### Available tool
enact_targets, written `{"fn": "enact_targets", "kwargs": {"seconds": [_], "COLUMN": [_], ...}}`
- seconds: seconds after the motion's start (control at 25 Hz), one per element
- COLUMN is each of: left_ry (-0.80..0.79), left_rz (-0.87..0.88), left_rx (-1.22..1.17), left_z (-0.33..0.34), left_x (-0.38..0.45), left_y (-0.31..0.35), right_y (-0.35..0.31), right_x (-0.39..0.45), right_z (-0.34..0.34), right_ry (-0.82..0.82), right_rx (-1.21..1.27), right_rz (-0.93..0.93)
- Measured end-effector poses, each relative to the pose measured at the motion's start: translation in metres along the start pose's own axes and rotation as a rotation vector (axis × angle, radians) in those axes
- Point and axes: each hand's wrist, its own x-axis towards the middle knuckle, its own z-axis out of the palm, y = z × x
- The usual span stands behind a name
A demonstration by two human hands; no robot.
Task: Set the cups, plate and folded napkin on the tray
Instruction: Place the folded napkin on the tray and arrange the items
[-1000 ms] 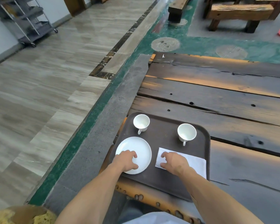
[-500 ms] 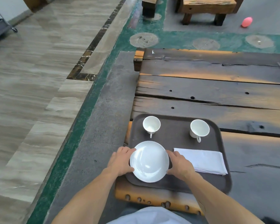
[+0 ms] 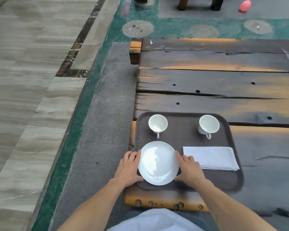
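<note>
Cups [image 3: 157, 125] at 11 and 1 o'clock, napkin [image 3: 210, 157] and plate [image 3: 158, 162] all sit on tray [image 3: 182, 129]; left hand [image 3: 128, 168] and right hand [image 3: 189, 170], fingers straight, touch the plate rim, so task seems nearly finished.

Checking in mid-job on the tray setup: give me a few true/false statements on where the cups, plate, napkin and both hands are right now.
1. Both cups, the left cup and the right cup, stand upright on the tray. True.
2. The plate sits on the bare table beside the tray. False: it lies on the tray's near left part.
3. The left hand and right hand flank the plate, touching its edges. True.
4. The napkin lies under the plate. False: it lies flat to the plate's right, apart from it.
5. The right hand rests on the napkin. False: it is at the plate's rim.
</note>
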Motion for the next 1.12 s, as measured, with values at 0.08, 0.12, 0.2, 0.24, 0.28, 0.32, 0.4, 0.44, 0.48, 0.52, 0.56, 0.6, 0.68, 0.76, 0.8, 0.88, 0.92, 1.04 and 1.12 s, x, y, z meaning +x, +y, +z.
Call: {"fn": "enact_targets", "kwargs": {"seconds": [0.08,0.12,0.2,0.24,0.28,0.32,0.4,0.44,0.48,0.52,0.56,0.6,0.68,0.76,0.8,0.88,0.92,1.04,1.12], "left_ry": [0.005,0.005,-0.003,-0.011,-0.023,-0.03,-0.039,-0.042,-0.047,-0.053,-0.058,-0.062,-0.074,-0.084,-0.085,-0.092,-0.097,-0.114,-0.118], "left_rz": [0.004,0.008,0.015,0.017,0.022,0.027,0.034,0.038,0.044,0.052,0.059,0.066,0.08,0.09,0.092,0.088,0.088,0.099,0.093], "left_rx": [-0.002,-0.004,-0.014,-0.017,-0.017,-0.015,-0.018,-0.021,-0.021,-0.019,-0.014,-0.007,0.006,0.017,0.021,0.017,0.015,0.02,0.017], "left_z": [0.002,0.002,0.001,0.0,-0.001,-0.002,-0.003,-0.004,-0.006,-0.007,-0.008,-0.01,-0.014,-0.016,-0.016,-0.017,-0.017,-0.019,-0.02], "left_x": [0.002,0.003,0.006,0.007,0.008,0.009,0.011,0.011,0.012,0.014,0.016,0.018,0.022,0.025,0.025,0.025,0.025,0.027,0.026], "left_y": [-0.001,0.0,0.0,0.0,0.0,0.0,-0.001,-0.001,-0.001,-0.002,-0.002,-0.003,-0.004,-0.004,-0.005,-0.004,-0.004,-0.004,-0.003], "right_y": [-0.001,-0.001,-0.001,-0.001,-0.002,-0.002,-0.001,-0.002,-0.002,-0.002,-0.002,-0.003,-0.005,-0.006,-0.007,-0.007,-0.008,-0.008,-0.008], "right_x": [0.001,0.002,0.002,0.002,0.002,0.003,0.002,0.002,0.001,0.0,-0.001,-0.002,-0.003,-0.004,-0.005,-0.006,-0.007,-0.009,-0.01], "right_z": [0.001,0.001,0.002,0.003,0.004,0.004,0.005,0.005,0.006,0.007,0.008,0.009,0.009,0.009,0.009,0.009,0.009,0.008,0.008], "right_ry": [-0.002,-0.003,0.006,0.012,0.016,0.022,0.028,0.033,0.039,0.046,0.054,0.065,0.082,0.093,0.097,0.098,0.097,0.088,0.08], "right_rx": [-0.008,-0.004,0.008,0.007,0.005,0.003,0.008,0.019,0.034,0.049,0.063,0.075,0.105,0.13,0.139,0.16,0.168,0.172,0.167], "right_rz": [-0.001,0.0,-0.001,-0.003,-0.002,-0.003,-0.002,0.001,0.007,0.012,0.016,0.019,0.029,0.043,0.047,0.051,0.051,0.06,0.057]}}
